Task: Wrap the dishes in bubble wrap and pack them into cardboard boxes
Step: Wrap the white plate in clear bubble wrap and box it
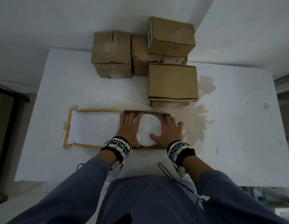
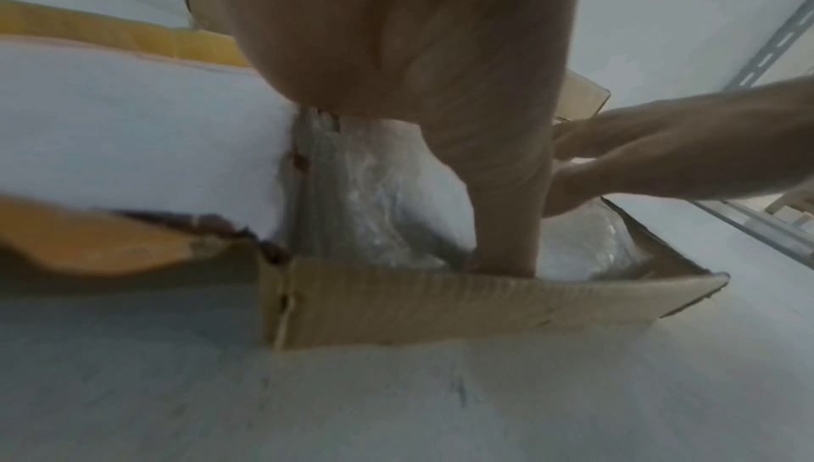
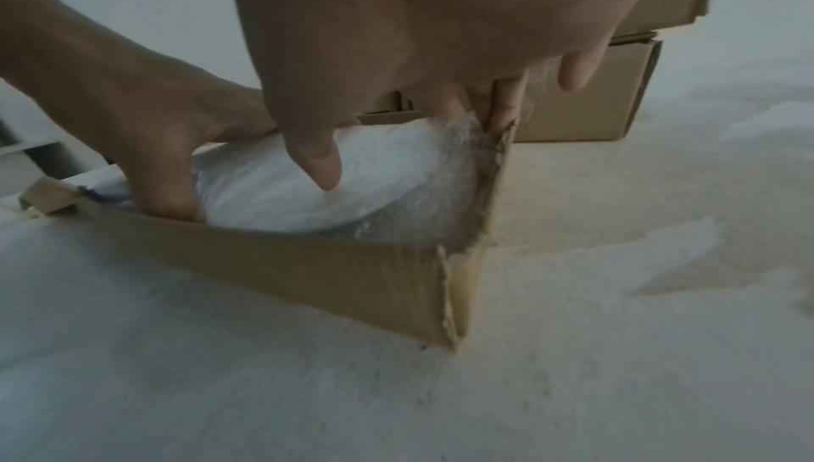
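Note:
A white dish wrapped in bubble wrap (image 1: 150, 128) (image 2: 387, 205) (image 3: 352, 173) lies inside a shallow open cardboard box (image 1: 147, 112) (image 2: 440, 306) (image 3: 330, 267) at the table's middle front. My left hand (image 1: 129, 128) (image 2: 440, 86) lies flat along the dish's left side, fingers straight, thumb down inside the near wall. My right hand (image 1: 168, 131) (image 3: 418, 34) spreads over the dish's right side. Its thumb rests on the wrap and its fingers reach down by the torn right wall. The box's white lid (image 1: 93, 126), edged in yellow tape, lies open to the left.
Several closed cardboard boxes stand behind: one at back left (image 1: 111, 54), one stacked high (image 1: 171, 36), and a flat one (image 1: 172, 81) just beyond the open box. A brown stain (image 1: 201, 120) marks the white table (image 1: 59, 88) to the right.

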Demonstrator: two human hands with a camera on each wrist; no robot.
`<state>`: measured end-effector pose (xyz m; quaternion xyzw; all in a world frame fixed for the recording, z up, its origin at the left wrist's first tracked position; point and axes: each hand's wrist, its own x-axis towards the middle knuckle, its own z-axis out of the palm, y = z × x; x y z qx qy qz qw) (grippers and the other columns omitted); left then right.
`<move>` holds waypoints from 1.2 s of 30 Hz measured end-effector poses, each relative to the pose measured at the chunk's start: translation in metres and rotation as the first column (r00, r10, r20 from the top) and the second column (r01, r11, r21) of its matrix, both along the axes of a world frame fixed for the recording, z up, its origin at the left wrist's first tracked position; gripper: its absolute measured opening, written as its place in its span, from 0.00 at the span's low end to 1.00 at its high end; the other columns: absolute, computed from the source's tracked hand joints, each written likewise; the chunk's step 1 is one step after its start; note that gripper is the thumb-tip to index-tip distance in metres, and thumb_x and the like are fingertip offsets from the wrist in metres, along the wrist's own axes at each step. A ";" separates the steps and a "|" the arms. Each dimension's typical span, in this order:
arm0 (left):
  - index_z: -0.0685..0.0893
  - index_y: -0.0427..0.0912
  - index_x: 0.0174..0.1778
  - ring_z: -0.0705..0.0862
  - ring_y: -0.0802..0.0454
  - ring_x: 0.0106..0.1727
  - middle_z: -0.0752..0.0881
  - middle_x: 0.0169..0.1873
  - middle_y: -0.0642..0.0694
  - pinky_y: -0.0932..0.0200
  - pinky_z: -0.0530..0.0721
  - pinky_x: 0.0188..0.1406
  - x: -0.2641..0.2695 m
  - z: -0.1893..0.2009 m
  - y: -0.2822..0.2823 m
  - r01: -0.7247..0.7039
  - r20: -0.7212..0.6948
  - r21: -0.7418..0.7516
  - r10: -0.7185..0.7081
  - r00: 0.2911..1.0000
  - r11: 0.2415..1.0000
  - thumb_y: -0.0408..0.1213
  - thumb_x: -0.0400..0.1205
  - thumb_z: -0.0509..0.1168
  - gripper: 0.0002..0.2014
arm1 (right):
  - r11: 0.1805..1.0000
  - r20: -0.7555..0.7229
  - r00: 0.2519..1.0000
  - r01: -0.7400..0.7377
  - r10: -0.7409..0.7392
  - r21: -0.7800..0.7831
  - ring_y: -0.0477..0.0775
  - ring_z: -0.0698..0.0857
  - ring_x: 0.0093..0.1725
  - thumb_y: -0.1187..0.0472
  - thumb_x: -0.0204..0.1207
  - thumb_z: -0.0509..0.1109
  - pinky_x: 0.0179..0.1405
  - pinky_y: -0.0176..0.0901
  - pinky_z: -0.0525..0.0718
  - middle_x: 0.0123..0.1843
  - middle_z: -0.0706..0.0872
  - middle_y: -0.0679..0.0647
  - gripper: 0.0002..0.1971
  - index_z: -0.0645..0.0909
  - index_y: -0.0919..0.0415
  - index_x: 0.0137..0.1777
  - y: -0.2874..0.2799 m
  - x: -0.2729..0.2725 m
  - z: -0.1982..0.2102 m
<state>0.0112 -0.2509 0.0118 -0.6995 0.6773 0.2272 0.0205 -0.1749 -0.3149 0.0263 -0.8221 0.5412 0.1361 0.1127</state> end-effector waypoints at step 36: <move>0.81 0.45 0.40 0.78 0.41 0.38 0.75 0.42 0.43 0.50 0.79 0.28 0.071 0.016 0.089 -0.560 -0.040 -0.361 0.587 0.808 0.746 0.39 0.62 0.80 0.16 | 0.936 -0.028 0.981 -0.176 0.193 0.304 0.61 0.84 0.56 0.26 0.62 0.66 0.46 0.46 0.79 0.61 0.82 0.58 0.42 0.75 0.58 0.68 0.056 0.025 0.032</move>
